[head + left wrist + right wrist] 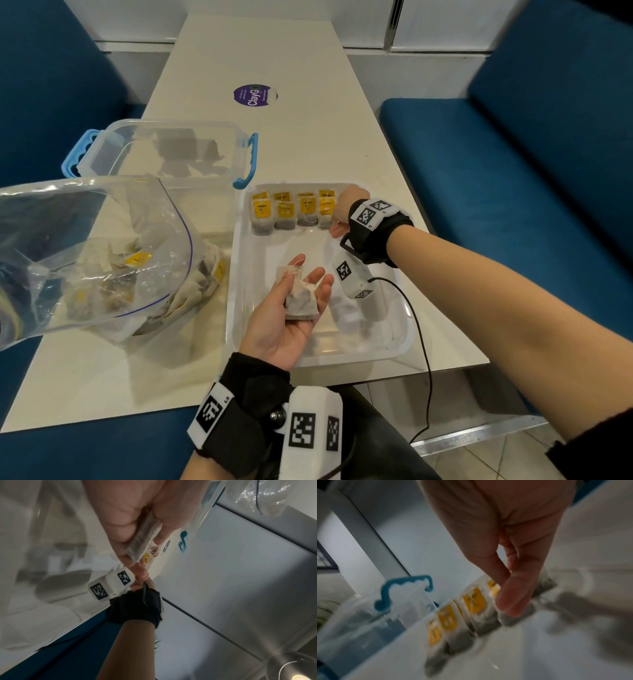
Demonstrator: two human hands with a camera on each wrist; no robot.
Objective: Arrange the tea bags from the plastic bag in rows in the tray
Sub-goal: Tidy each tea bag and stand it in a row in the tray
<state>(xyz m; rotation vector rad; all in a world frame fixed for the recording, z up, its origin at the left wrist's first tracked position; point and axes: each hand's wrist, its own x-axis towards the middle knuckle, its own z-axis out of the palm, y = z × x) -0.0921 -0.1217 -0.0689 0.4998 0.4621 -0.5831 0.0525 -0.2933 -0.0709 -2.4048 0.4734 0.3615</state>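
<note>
While our right hand [342, 212] pinches the row's last tea bag [518, 609] in the tray [394, 346], our spread left hand [291, 308] offers the next tea bag [301, 298], which probably starts another row.

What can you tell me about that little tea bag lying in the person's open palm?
The small square paper tea bag looks off-white, with dark tea showing through its lower half. A thin white string loops at its top; no yellow tag shows. It lies flat on the upturned left hand, across palm and fingers, the thumb resting on its edge, above the clear plastic tray.
</note>
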